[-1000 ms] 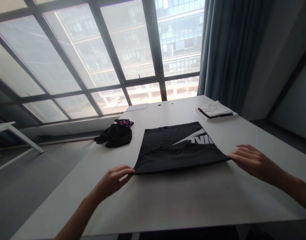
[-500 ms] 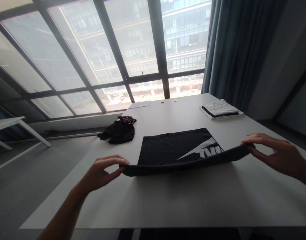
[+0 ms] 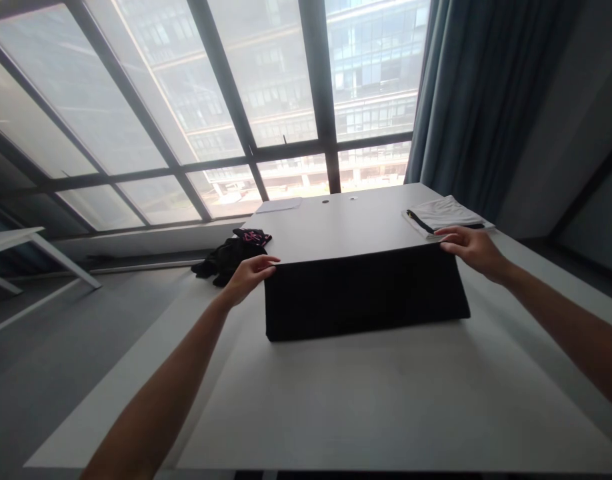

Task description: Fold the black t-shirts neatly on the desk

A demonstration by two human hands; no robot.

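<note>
Raised since earlier frame: near edge of black garment point(image 3: 366, 292), likely a T-shirt, carried toward the window. Left hand point(image 3: 247, 277) and right hand point(image 3: 472, 251) each pinch an upper corner, thumb and fingertips close together. Lower fold appears on white tabletop point(image 3: 386, 400); folded white clothing point(image 3: 446, 212) behind right hand.

Cloth point(image 3: 369, 293) blocks the span between left hand point(image 3: 246, 279) and right hand point(image 3: 473, 250). Heap point(image 3: 229, 260) obstructs beyond-left of the left; pile point(image 3: 449, 213), just beyond the right. Passage available: over table point(image 3: 366, 400), nearside of both hands.
</note>
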